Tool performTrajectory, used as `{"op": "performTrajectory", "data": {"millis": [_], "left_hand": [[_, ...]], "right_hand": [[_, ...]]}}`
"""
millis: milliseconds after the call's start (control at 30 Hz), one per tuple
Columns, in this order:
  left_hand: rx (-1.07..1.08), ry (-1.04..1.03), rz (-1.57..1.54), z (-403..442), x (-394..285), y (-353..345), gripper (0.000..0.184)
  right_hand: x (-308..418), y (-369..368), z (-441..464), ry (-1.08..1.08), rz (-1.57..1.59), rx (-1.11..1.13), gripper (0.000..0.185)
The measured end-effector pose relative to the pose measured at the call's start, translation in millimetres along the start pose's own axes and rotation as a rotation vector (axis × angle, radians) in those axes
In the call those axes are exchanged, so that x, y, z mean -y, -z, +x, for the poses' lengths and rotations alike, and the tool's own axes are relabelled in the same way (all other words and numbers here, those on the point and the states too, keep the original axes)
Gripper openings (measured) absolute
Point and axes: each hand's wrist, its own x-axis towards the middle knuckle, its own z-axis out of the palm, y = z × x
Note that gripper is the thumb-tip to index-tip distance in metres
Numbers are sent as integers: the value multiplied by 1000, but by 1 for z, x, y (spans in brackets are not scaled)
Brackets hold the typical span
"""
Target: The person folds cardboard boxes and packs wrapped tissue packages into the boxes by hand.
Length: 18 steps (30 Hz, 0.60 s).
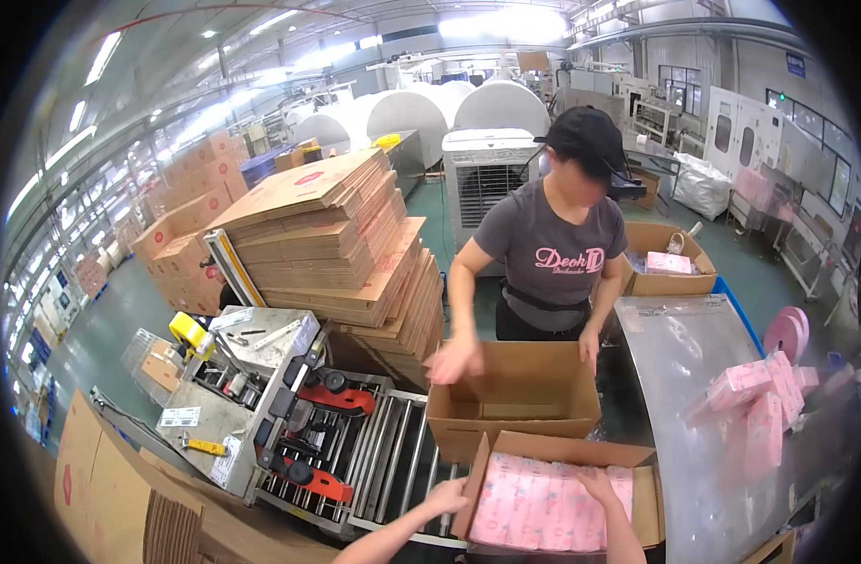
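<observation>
Metal table (675, 404), pink packs (534, 503), factory floor (101, 348)

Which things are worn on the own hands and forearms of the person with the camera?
The left hand and right hand wear no gloves. No sleeve, watch or bracelet shows on either forearm. Rings are too small to tell.

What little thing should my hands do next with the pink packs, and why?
Maybe your right hand should gently pat the pink, shiny-wrapped packs level. It is on them now, your left hand is at the box's side, and the brown cardboard box is open.
</observation>
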Motion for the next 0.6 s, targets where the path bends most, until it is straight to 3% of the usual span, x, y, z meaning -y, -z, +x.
{"op": "performTrajectory", "data": {"millis": [33,67,100,167,233,267,300,333,367,400,433,500,567,600], "left_hand": [[12,-27,50,-2,6,18,59],[10,-31,21,-7,15,39,57],[-33,-60,26,-12,31,60,55],[-38,50,188,-18,63,99,51],[-137,99,300,-27,87,115,55],[-177,174,463,-22,105,103,59],[-112,197,508,-22,113,97,68],[30,273,485,-19,119,87,82],[191,258,333,-19,116,85,100],[248,202,66,-4,146,62,112],[278,214,6,11,174,39,116],[280,222,-71,12,182,29,116],[428,290,110,22,174,31,119],[420,301,126,17,163,41,109]], "right_hand": [[1,9,-22,80,153,-21,100],[3,7,-45,135,19,-184,97],[13,4,-70,133,-2,-190,97],[11,-13,-113,21,-487,-743,100],[-8,-32,-147,-215,-351,-651,107],[-23,-40,-148,-85,-15,-514,97],[-14,-61,-143,-79,443,-224,78],[-10,-86,-149,46,557,-159,57],[77,-82,-183,217,475,-71,64],[107,-97,-197,306,327,-36,84],[142,-109,-202,507,143,57,104],[168,-135,-206,710,-21,331,113],[144,-173,-173,469,-339,819,108],[157,-170,-152,638,-602,779,90]]}}
